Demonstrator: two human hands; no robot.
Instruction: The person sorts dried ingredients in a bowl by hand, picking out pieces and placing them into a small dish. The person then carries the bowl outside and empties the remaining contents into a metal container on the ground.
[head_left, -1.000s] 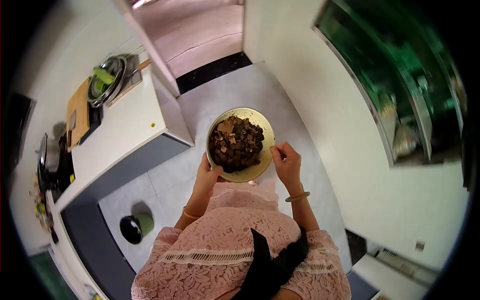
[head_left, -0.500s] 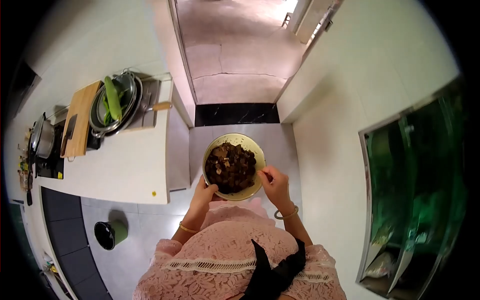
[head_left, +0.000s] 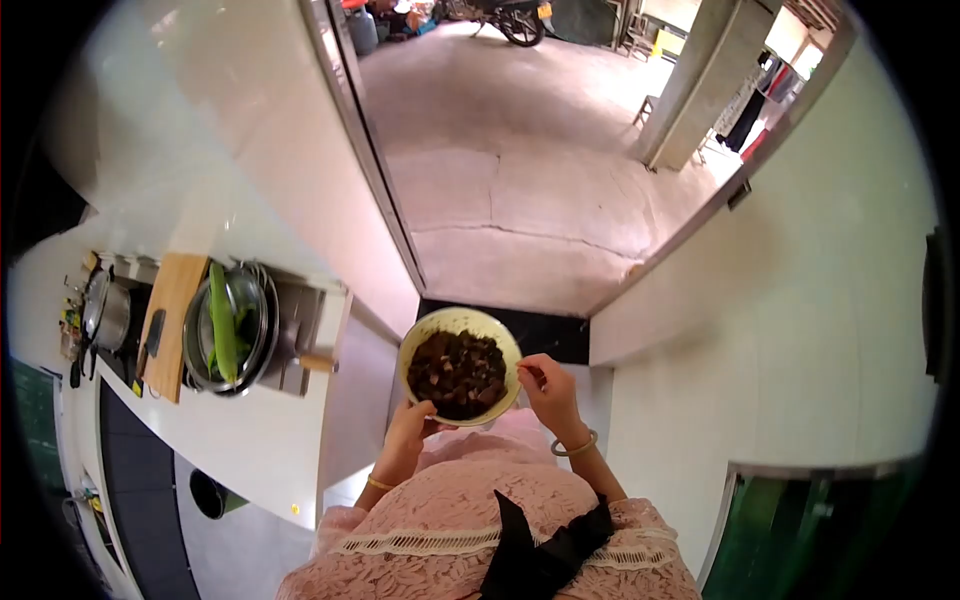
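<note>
A pale yellow bowl [head_left: 512,352] is held in front of my body, slightly tilted. Dark brown chopped food pieces [head_left: 457,372] fill much of it, with a few lighter bits among them. My left hand [head_left: 408,432] grips the bowl at its lower left, thumb up on the rim and the other fingers partly hidden underneath. On the right side, my right hand [head_left: 548,392] is closed in a pinch at the rim, its fingers curled.
A doorway with a black threshold [head_left: 545,332] lies ahead, opening onto a concrete floor with a motorcycle [head_left: 515,20]. The counter at left bears a cutting board [head_left: 175,330], metal basins [head_left: 262,320] with a green gourd [head_left: 222,320], and a pot [head_left: 108,310]. A bin [head_left: 212,493] stands below.
My view has tipped up and moved toward the doorway, so more of the outside area shows. The bowl stays in both hands, now in front of the threshold.
</note>
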